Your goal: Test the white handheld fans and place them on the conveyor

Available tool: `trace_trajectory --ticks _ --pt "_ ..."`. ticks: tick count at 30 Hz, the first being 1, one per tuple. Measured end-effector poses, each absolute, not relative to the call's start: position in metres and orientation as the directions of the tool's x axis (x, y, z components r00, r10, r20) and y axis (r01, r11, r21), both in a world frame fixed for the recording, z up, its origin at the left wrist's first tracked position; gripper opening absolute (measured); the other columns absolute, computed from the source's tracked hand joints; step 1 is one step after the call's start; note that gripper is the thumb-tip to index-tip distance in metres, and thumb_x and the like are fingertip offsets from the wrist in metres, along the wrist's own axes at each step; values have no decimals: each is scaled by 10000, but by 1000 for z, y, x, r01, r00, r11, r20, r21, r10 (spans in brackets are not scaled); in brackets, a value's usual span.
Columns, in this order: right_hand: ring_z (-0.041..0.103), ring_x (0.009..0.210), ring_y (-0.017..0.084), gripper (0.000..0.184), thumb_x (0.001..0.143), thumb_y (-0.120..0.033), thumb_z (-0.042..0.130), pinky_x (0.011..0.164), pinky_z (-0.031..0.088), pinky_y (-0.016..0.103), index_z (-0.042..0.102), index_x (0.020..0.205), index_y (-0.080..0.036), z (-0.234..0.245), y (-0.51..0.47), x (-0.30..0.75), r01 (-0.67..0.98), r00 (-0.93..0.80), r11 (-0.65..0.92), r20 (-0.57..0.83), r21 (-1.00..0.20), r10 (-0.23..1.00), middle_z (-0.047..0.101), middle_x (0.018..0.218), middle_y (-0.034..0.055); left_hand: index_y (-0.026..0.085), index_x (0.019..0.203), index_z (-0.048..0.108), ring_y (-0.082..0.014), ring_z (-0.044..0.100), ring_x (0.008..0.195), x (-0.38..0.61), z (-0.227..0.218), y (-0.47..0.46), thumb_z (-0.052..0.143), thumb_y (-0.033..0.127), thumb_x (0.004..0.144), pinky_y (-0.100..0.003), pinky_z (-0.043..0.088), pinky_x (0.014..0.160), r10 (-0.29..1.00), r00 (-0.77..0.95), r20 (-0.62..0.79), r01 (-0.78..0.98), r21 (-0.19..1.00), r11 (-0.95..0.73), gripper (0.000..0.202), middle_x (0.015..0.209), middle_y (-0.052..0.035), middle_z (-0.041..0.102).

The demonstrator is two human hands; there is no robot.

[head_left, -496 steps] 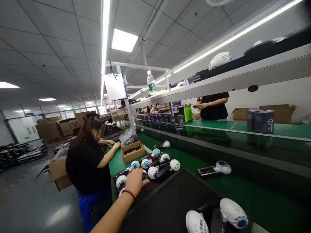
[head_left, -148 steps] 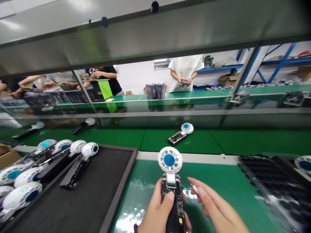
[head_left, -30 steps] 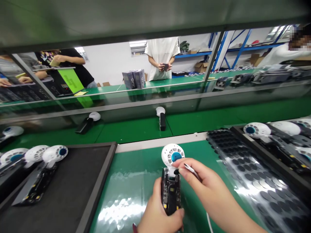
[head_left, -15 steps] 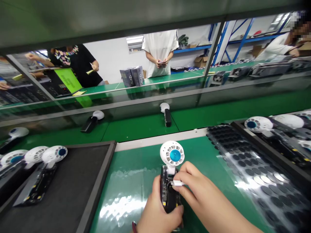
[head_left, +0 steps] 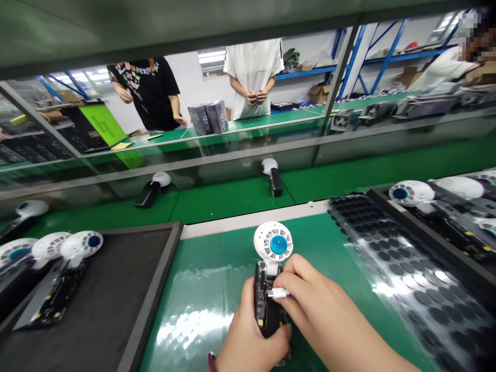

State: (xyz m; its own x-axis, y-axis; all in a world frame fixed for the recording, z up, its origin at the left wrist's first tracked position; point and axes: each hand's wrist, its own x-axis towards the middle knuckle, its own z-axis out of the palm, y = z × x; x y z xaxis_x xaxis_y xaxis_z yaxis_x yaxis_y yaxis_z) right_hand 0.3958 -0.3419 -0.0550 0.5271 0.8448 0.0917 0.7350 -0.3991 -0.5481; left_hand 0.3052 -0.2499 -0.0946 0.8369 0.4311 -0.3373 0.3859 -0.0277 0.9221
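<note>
A small handheld fan (head_left: 273, 242) stands upright before me, with a white round head, a blue centre and a dark handle showing a circuit board. My left hand (head_left: 251, 328) is wrapped around the lower part of that handle. Between the thumb and fingers of my right hand (head_left: 313, 294) is a white USB plug (head_left: 279, 293), its metal tip pointing left across the handle. Whether the tip touches the board I cannot tell. The plug's cable is hidden by my right hand.
Dark trays with more fans flank me, the left tray (head_left: 127, 289) and the right tray (head_left: 382, 204). A sheet of black round pads (head_left: 391, 253) lies on the right. Beyond the metal rail, fans lie on a green belt (head_left: 217, 204). Co-workers stand across the line.
My right hand has shifted the plug slightly left over the handle. Fans on the belt have moved a little right. The co-worker in black has put down a yellow strip.
</note>
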Motion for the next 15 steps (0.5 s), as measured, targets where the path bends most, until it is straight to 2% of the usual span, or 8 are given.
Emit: trace_trajectory --ticks 6,10,12,15 --pt "477 591 136 135 727 -94 473 468 344 227 500 642 -195 -58 -343 392 824 492 -340 275 -453 826 473 697 -12 220 1044 346 -140 562 569 303 -99 -249 588 143 635 -230 431 516 435 847 -307 334 943 15 482 725 9 601" --pt "473 570 143 164 661 -56 467 439 308 219 526 625 -205 -66 -344 388 848 505 -374 361 -375 784 478 663 -16 213 1033 361 -149 577 622 304 -99 -249 609 135 619 -230 440 551 430 843 -322 323 944 74 489 756 -2 612" --pt "480 583 147 173 676 -71 470 443 307 224 547 655 -224 -70 -344 386 831 538 -408 353 -379 766 472 675 -18 205 1023 366 -160 574 647 306 -96 -248 606 143 611 -240 443 561 440 834 -332 340 938 64 481 747 -3 600" --pt "479 571 137 168 716 -116 480 444 311 230 563 704 -261 -73 -343 384 759 620 -478 267 -443 738 444 705 -26 186 1013 374 -160 557 631 308 -92 -248 583 157 606 -251 441 556 467 823 -325 351 936 33 458 722 4 564"
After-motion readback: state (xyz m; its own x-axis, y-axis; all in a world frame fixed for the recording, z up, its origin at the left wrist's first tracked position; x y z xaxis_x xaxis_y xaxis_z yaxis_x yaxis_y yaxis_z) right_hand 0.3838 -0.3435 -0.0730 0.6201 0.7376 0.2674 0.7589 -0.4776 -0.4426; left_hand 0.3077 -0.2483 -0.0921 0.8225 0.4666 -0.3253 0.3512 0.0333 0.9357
